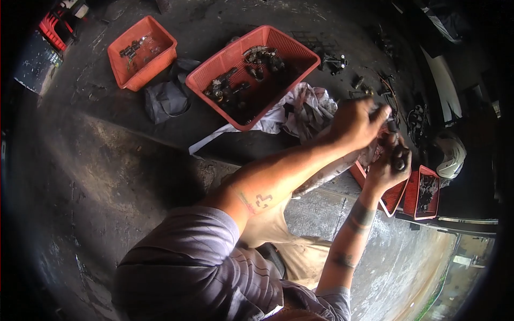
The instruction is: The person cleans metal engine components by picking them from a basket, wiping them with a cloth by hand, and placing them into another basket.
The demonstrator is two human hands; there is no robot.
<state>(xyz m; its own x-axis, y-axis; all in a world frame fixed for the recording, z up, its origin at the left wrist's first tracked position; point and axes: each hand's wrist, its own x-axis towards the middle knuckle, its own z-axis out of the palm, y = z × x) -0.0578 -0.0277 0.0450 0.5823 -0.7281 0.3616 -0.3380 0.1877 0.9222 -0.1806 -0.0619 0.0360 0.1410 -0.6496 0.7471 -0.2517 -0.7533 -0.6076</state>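
Note:
My left hand is closed, fingers curled and thumb stretched along the top, just above my right hand. What it grips, if anything, is hidden behind the fingers. My right hand is wrapped round a dark, greasy cylindrical part, whose upper end sticks out close to my left thumb. Its exact kind does not show. Below the hands, partly covered by them, is a red plastic basket. A stained cloth lies on the floor beyond my left forearm.
A large red basket holds several greasy metal parts. An orange bin with small parts stands left of it, near a dark grey bag. At right are another parts basket, a helmet and loose metal parts on the floor.

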